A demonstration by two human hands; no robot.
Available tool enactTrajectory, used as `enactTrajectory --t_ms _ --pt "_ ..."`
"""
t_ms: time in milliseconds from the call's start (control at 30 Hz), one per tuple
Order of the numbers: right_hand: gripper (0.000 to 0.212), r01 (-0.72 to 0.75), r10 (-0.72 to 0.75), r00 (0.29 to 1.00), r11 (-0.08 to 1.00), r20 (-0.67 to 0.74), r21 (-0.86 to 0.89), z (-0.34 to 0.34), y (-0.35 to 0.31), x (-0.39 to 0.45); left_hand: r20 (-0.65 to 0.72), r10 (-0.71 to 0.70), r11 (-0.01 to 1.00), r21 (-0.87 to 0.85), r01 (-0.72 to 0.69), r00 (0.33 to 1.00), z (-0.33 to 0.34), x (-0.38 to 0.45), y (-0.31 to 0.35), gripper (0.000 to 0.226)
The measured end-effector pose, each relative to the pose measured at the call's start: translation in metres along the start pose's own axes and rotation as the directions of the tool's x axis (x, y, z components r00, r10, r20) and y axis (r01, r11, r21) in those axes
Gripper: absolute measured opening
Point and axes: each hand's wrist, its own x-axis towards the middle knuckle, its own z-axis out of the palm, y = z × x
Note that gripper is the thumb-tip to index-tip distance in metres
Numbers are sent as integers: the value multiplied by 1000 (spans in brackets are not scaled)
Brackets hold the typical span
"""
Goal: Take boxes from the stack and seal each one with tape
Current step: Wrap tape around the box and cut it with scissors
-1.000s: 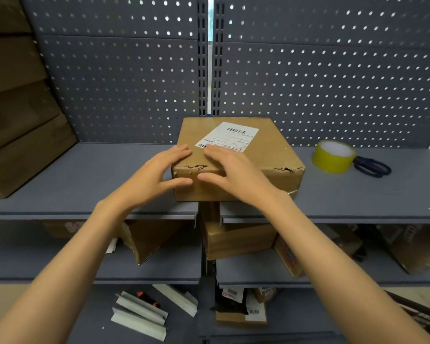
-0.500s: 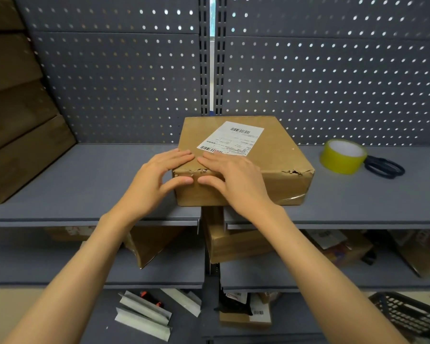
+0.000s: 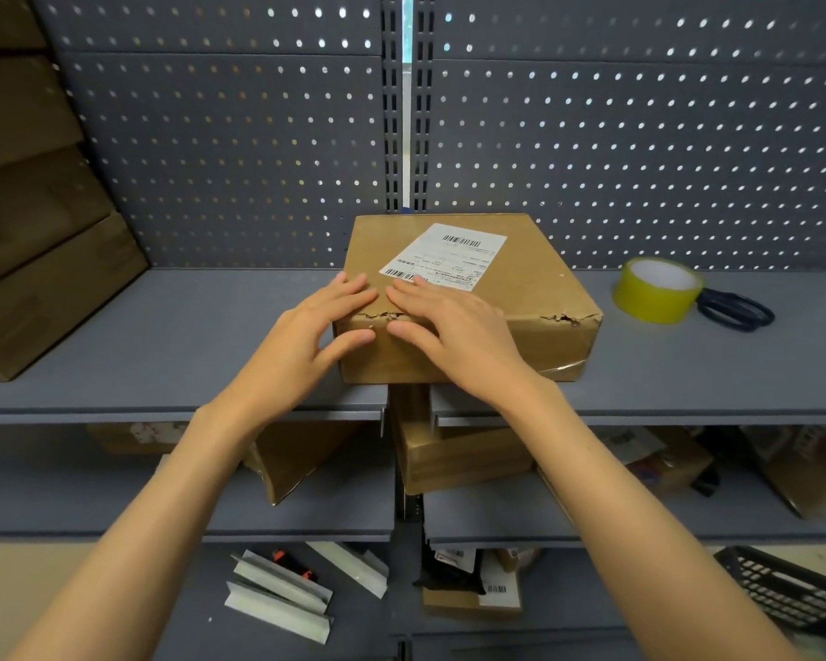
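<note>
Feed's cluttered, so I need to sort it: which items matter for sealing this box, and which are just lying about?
For the job:
cardboard box under both hands
yellow tape roll
scissors

Lying about:
grey brackets
black basket
lower-shelf boxes

1. Overall illumination: moderate and even, cool in tone, with no blown-out areas.
2. Backlight: bright points show through the holes of the pegboard (image 3: 640,150), and a bright strip shows at the gap between its two panels.
3. Shadows: soft and shallow. The box (image 3: 473,302) casts a faint shadow along its base on the shelf (image 3: 163,355). The lower shelves are noticeably darker.
4. Glare: a weak sheen on the yellow tape roll (image 3: 656,291) and on clear tape at the right front corner of the box.
5. Focus: centre sharp; label print too small to read.
6. Distortion: wide-angle bowing of shelf edges and panels toward the frame corners; forearms stretched at the bottom edge.
</note>
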Motion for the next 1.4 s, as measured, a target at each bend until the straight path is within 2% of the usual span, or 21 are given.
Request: enactTrajectory --t_ms 233,400,500,600,767,900,1167,1267,1400 --pt "40 -4 5 993 1000 -116 7 9 -1 0 -139 57 998 28 -54 989 5 3 -6 40" --pt "37 5 2 980 999 -199 37 16 -1 -1 -159 64 997 40 -58 985 7 3 -6 38" --pt "37 7 5 980 998 -199 59 16 0 -1 -135 50 998 54 -43 990 6 1 -4 41" --pt "37 -10 27 990 993 -142 120 10 1 -3 -114 26 1000 2 -26 993 5 -2 -1 42" --pt "32 -34 70 986 972 -149 232 7 0 -4 -176 12 992 -119 -34 984 4 -8 3 36" --pt "27 -57 110 978 959 -178 278 10 -2 -3 -276 71 995 -48 -88 959 7 -9 2 28" --pt "20 -140 225 949 928 -221 345 13 -8 2 -349 187 982 95 -164 918 12 -5 -4 22" --pt "23 -106 189 946 948 -264 299 18 -9 -1 -331 194 978 136 -157 923 13 -7 -3 21" --pt "32 -33 65 957 992 -281 118 23 -10 -8 -261 232 947 280 -157 937 9 -8 4 27"
